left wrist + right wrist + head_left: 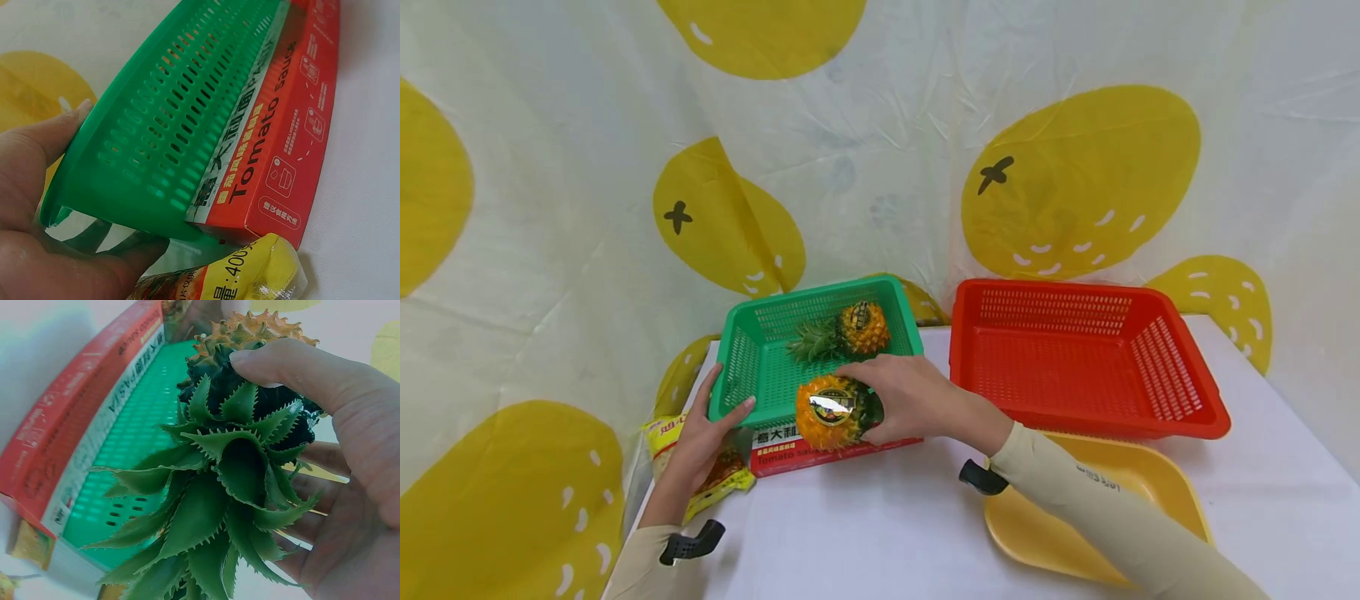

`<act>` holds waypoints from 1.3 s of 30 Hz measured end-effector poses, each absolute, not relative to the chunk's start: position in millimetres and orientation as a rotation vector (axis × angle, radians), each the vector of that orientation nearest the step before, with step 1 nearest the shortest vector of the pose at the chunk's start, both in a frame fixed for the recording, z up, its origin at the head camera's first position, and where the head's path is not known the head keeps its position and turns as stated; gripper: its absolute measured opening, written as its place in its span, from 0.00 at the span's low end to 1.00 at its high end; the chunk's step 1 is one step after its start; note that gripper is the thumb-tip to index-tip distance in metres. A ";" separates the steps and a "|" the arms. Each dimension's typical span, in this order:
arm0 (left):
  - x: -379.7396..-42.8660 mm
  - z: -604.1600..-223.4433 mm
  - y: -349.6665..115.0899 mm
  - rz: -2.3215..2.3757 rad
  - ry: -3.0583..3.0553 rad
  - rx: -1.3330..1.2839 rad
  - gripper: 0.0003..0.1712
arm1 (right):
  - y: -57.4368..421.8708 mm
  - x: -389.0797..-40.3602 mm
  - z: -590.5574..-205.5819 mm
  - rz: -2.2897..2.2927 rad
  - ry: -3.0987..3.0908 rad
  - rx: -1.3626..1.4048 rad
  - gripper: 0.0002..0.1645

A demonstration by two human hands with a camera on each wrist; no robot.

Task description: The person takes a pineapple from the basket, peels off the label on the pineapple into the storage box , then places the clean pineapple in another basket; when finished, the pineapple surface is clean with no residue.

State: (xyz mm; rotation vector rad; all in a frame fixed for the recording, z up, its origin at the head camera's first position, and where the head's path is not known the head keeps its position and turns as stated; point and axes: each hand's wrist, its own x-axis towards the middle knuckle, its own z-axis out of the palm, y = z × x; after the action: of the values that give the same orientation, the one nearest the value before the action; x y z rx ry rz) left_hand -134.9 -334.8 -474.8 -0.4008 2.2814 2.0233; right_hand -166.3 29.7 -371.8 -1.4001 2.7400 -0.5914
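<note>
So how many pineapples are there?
2. One pineapple lies in the green basket; the other pineapple is in the right hand. That hand hides part of the basket.

Beige sleeves [1082,492] are worn with black wrist pieces [692,542].

"How's the light from the head camera?"
"Bright and even. The cloth [880,183] and counter [865,533] look pale, with only soft, faint shadows."
"Any glare?"
"A hard white patch on the label [833,408] of the held pineapple [814,433]."
"And the left wrist view?"
"Duller and greyer. Lettering on the box [275,156] reads clearly, but the cloth at upper left is blurred."
"The right one?"
"Hazy, with a bluish cast and washed-out whites. The leaves [203,512] are crisp; the box beyond looks softer."
</note>
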 end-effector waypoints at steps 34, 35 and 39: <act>-133.4 -469.0 -330.6 2.088 2.227 -0.381 0.57 | 29.8 -135.9 -427.4 -0.582 2.605 -1.344 0.50; -133.6 -468.7 -330.4 2.092 2.223 -0.384 0.57 | 29.7 -135.5 -429.3 -0.582 2.599 -1.335 0.51; -134.1 -468.1 -330.2 2.096 2.217 -0.388 0.57 | 29.3 -134.4 -435.9 -0.578 2.583 -1.308 0.50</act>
State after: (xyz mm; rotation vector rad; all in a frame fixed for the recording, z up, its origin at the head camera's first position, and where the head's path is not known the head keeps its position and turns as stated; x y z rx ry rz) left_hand -134.1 -330.2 -468.1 -0.3877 2.2170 2.0957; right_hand -134.4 29.3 -435.9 -1.3083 2.5833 -0.5780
